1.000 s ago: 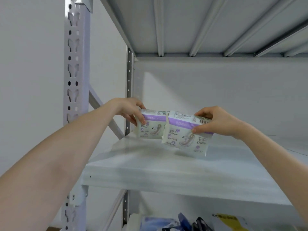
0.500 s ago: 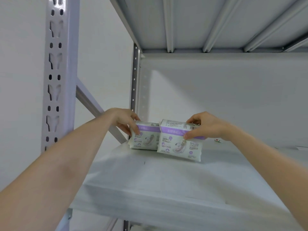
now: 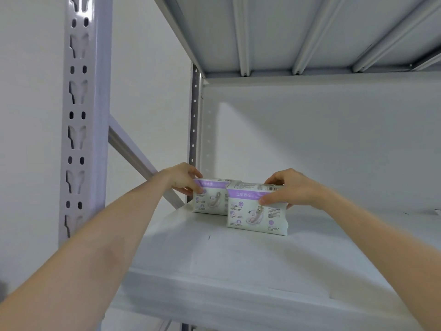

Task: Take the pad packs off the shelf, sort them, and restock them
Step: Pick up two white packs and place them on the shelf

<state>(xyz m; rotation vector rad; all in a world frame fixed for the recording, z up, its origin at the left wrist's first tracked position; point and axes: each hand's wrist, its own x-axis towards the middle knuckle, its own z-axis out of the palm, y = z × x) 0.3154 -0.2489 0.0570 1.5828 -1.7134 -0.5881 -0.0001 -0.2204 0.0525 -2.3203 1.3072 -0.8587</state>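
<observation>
- Pad packs, nearest one first: the white soft-plastic pack with the purple stripe (image 3: 256, 212) is standing upright on the pale grey flat shelf board (image 3: 238, 271). The right hand (image 3: 290, 189) pinches its top edge, thumb in front and fingers behind.
- Just behind it to the left, a second matching white-and-purple pack (image 3: 210, 199) stands too, with the left hand (image 3: 182, 179) curled over its top corner. Can't tell if the two packs touch.
- Both sit near the slotted grey metal back post (image 3: 194, 115).
- My read: restocking is underway. Both are set down, neither is let go yet, and I can't tell how many are left.
</observation>
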